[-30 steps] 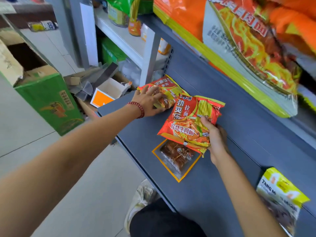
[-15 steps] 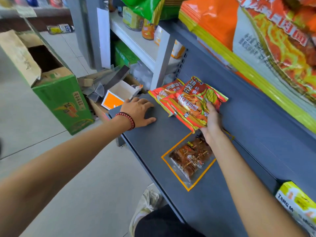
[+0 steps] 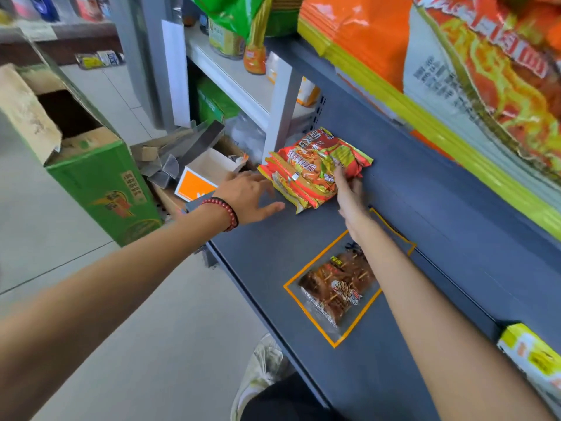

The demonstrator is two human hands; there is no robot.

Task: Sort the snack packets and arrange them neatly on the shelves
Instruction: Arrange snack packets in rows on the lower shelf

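Two red-and-yellow noodle packets lie stacked at the far left end of the dark grey shelf. My right hand holds the near right edge of the top packet, fingers on its face. My left hand hovers with spread fingers just left of the stack, at the shelf's front edge, holding nothing. A clear packet with an orange border and brown snacks lies flat on the shelf under my right forearm.
A yellow packet sits at the shelf's right end. Large orange noodle bags fill the shelf above. On the floor to the left stand an open green carton and an orange-and-white box. My shoe is below.
My right hand has pushed the top noodle packet farther left and back onto the other one. My left hand has lifted off the shelf and spread beside the stack.
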